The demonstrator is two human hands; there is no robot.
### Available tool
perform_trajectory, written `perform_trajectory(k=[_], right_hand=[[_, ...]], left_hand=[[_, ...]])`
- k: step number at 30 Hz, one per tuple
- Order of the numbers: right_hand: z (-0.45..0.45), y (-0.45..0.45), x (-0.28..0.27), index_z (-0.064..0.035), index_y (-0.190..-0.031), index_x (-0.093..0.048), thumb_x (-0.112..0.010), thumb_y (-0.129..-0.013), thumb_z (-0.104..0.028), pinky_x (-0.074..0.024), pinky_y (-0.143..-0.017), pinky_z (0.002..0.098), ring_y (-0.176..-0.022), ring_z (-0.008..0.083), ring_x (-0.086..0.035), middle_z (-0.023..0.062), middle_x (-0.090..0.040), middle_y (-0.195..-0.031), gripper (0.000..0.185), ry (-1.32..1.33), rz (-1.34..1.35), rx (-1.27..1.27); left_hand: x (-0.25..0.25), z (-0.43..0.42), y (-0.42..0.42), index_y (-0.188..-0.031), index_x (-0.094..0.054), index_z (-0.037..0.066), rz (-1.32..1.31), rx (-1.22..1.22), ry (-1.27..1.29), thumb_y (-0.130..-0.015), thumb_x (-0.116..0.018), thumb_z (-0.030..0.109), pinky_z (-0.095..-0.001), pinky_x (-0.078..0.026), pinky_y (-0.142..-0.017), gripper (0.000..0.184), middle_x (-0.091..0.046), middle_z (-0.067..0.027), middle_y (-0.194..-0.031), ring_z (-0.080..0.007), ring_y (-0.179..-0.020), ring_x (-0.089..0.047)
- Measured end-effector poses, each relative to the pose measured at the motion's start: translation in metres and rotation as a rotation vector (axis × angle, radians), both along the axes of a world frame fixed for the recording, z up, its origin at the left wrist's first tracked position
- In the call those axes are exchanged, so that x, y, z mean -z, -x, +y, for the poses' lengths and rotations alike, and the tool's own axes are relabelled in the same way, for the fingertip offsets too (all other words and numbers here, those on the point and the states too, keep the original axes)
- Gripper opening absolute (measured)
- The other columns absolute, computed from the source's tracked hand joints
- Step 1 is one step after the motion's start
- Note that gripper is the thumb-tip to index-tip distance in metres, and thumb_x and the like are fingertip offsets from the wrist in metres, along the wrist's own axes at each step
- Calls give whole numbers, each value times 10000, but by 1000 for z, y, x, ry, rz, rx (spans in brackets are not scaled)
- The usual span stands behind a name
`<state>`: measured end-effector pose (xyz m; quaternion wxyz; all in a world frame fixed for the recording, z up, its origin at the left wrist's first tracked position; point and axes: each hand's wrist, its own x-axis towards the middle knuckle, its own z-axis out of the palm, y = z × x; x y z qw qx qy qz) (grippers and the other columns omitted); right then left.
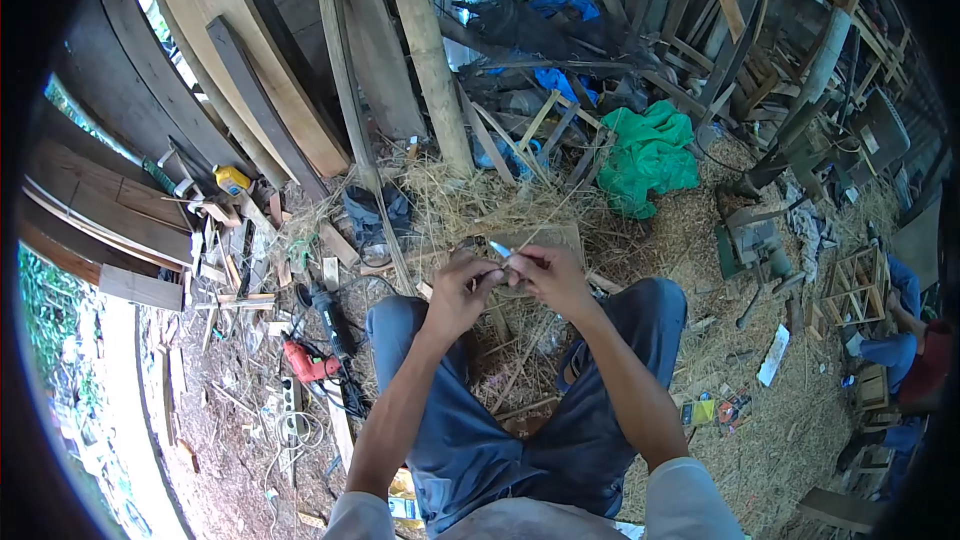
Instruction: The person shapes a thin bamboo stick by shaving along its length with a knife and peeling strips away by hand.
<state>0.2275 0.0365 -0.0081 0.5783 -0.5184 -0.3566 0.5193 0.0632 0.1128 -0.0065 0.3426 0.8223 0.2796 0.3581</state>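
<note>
My left hand (462, 290) and my right hand (548, 278) meet above my spread knees, fingertips almost touching. A small, slim object with a white and light-blue end (499, 249) sticks up between them. It appears to be in the fingers of my right hand, which are pinched together; its kind is too small to tell. The left thumb and fingers are also pinched, and whatever they hold is hidden. Just beyond the hands lies a wooden board (548, 237) on the straw-covered ground.
To my left lie a red power drill (312, 364), a dark angle grinder (328, 314) and a power strip (291, 410) with loose cords. Planks (250, 50) lean ahead. A green tarp (650, 155) and a bench machine (750, 240) stand right. Another person (922, 365) sits at far right.
</note>
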Motion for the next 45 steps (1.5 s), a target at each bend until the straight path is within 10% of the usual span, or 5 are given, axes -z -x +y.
perform_trajectory(k=[17,32,38,45], right_hand=[[-1,-62,-9,6,-767,-650,-645,-864,-197,-258,-405,210,-466,36,-389,-5,-563,-623,225,113,19,348],[3,-6,12,-7,-760,-645,-633,-872,-191,-281,-409,210,-456,36,-410,-12,-555,-600,215,86,-89,170],[11,-97,20,-18,-818,-667,-635,-868,-206,-292,-418,204,-472,32,-420,-9,-578,-631,197,4,-155,666],[-4,-1,8,-11,-902,-647,-594,-904,-178,-263,-387,188,-466,23,-383,-1,-554,-658,175,60,-31,166]], left_hand=[[-16,-11,-7,-855,-639,18,160,83,-160,-779,-653,41,-360,-465,-608,81,-560,-107,-780,-293,-688,-570],[-4,6,2,-844,-632,16,150,31,-159,-783,-644,35,-351,-470,-596,65,-566,-106,-771,-266,-679,-584],[-5,4,7,-842,-632,8,93,54,-197,-768,-658,19,-331,-461,-577,79,-564,-111,-759,-250,-651,-576],[-5,12,-1,-824,-642,2,93,-34,-102,-741,-685,9,-335,-448,-570,94,-560,-101,-740,-240,-640,-561]])
